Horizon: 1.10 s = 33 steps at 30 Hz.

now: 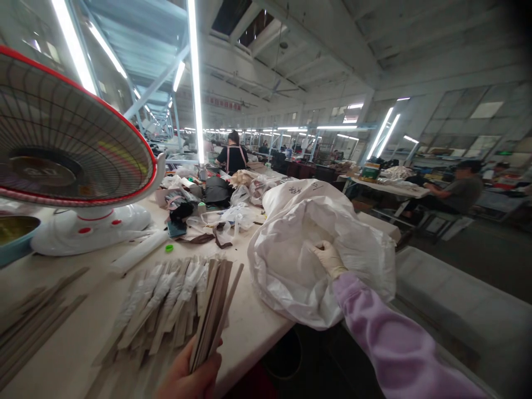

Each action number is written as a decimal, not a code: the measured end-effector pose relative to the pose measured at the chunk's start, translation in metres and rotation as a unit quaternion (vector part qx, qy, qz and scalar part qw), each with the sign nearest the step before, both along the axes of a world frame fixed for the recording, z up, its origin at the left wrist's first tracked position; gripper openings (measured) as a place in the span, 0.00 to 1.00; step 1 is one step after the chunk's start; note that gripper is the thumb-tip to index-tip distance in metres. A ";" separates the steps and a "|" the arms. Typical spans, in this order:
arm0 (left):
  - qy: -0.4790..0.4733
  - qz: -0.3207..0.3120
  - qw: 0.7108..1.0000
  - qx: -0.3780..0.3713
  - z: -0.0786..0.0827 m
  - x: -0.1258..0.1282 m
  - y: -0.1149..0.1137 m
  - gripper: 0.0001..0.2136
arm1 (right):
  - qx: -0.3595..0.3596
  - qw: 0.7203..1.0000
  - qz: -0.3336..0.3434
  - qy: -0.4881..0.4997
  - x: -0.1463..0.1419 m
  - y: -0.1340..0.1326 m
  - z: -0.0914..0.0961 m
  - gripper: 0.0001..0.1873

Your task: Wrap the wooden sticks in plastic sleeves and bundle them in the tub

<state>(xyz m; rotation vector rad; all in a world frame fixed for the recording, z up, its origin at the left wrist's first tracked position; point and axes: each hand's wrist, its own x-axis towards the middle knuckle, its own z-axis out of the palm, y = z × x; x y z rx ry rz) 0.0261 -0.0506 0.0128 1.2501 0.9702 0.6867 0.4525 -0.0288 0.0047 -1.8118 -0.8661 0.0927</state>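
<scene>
Left grip [195, 367] is clasping strips [214, 305], likely keeping them bundled. At 1 o'clock, right grip [327, 258], hold unclear, is occupying the sack's mouth [282, 271].

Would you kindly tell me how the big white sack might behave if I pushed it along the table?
The white sack would probably crumple rather than slide stiffly, as its material is creased and its mouth sags. It might also slip off the table, since part of it overhangs the edge.

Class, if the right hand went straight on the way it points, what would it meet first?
Probably the inside of the white sack, though how far the right hand sits from it is unclear.
</scene>
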 end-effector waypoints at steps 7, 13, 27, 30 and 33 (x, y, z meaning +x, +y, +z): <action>0.014 0.025 1.000 0.002 0.004 -0.004 -0.005 0.21 | 0.010 0.999 0.002 0.053 -0.012 -0.004 0.022 0.22; 0.017 -0.030 0.999 0.014 0.020 0.007 -0.004 0.16 | 0.027 0.990 0.031 0.138 -0.064 -0.027 0.023 0.16; 0.050 0.008 0.986 0.161 0.007 0.047 -0.002 0.13 | -0.078 0.906 0.242 0.338 -0.236 -0.054 -0.015 0.09; 0.118 -0.007 0.965 0.235 0.002 0.043 -0.008 0.07 | -0.101 0.891 0.247 0.368 -0.241 -0.051 -0.023 0.11; 0.128 -0.006 0.960 0.250 0.004 0.038 -0.008 0.04 | -0.121 0.833 0.264 0.471 -0.244 -0.058 -0.030 0.11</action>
